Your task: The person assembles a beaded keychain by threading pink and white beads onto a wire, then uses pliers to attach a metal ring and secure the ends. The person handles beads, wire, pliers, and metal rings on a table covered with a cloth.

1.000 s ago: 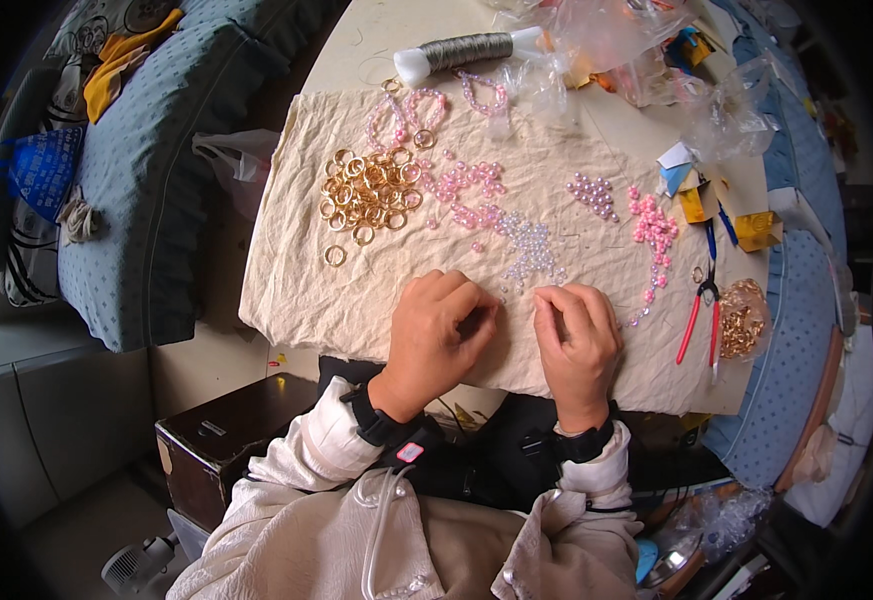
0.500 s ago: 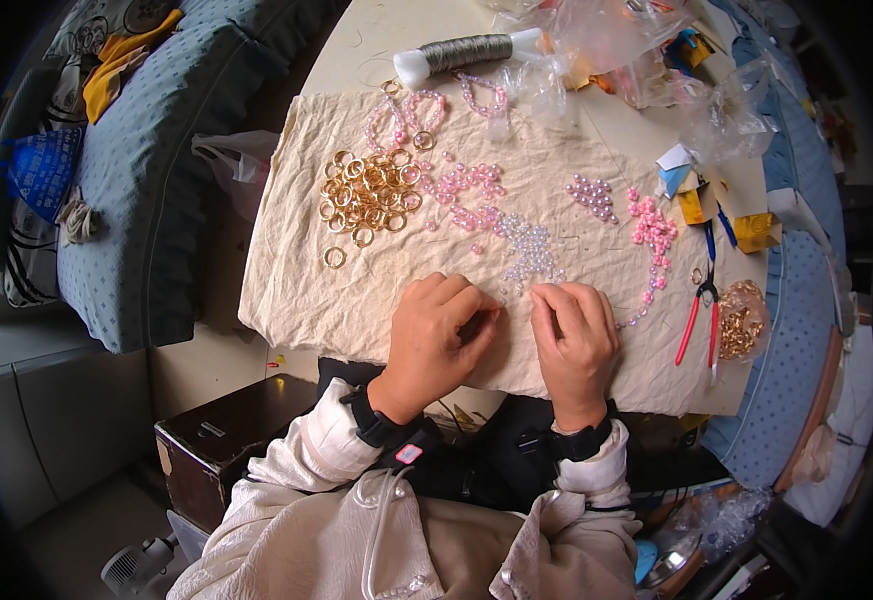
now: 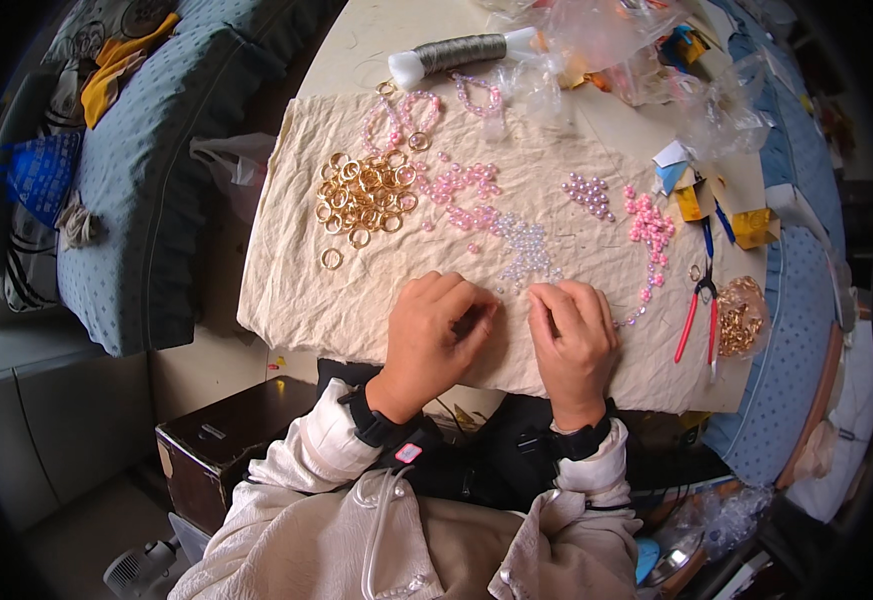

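Fingers bent close beside the pale beads

The thumb and forefinger of the right hand are together at the tips, and whether a bead is between them I cannot tell. The left hand is curled opposite, a little apart from it, with thumb and forefinger curving toward each other; its tips are partly hidden, so I cannot say if they meet or hold something.

Just beyond both hands lies the scatter of pale, clear-bluish beads, on a wrinkled beige cloth. It joins the translucent pink beads farther up on the left. Near them is a heap of gold rings, one ring lying apart at its lower side. Above are pink bead loops and a spool of grey thread.

To the right of the pale beads I see a small group of purple beads, then brighter pink beads, from which a line of beads runs down toward the right hand. At the right edge, red-handled pliers lie just beside a clear bag of small gold pieces.
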`<state>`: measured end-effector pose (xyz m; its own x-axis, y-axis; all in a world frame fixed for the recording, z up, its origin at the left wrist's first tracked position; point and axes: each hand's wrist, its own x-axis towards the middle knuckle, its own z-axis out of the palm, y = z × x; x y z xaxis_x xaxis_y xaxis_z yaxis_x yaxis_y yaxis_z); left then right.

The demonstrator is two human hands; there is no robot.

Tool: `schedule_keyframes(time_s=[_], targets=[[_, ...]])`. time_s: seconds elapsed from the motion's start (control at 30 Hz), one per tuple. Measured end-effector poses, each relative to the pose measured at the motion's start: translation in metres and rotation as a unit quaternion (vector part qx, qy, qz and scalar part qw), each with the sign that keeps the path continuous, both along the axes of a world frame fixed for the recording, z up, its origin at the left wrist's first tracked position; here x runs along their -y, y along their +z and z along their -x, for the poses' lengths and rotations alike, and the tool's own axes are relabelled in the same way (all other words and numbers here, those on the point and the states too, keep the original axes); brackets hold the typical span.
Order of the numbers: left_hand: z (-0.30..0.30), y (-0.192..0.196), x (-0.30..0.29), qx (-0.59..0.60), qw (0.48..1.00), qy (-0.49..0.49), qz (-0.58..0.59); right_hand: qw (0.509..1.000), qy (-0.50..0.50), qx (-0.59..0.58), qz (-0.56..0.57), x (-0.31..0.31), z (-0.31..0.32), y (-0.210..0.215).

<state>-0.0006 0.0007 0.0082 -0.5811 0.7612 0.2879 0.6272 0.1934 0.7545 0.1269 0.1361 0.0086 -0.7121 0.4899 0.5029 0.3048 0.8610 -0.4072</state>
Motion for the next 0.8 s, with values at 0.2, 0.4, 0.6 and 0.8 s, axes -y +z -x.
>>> schedule_keyframes(time_s=[0.2, 0.4, 0.6, 0.8], targets=[[0.002, 0.002, -0.011, 0.05, 0.998, 0.03, 0.0, 1.0, 0.002, -0.004, 0.015, -0.001, 0.001, -0.001], [0.0, -0.001, -0.017, 0.009, 0.999, 0.046, 0.014, 0.999, 0.011, 0.006, 0.043, -0.001, 0.0, 0.0], [0.0, -0.003, -0.019, -0.016, 0.999, 0.044, 0.019, 0.998, 0.016, -0.005, 0.057, 0.002, 0.002, 0.002], [-0.002, -0.005, -0.018, 0.0, 0.999, 0.047, 0.008, 0.995, 0.018, -0.023, 0.094, 0.005, 0.003, 0.001]])
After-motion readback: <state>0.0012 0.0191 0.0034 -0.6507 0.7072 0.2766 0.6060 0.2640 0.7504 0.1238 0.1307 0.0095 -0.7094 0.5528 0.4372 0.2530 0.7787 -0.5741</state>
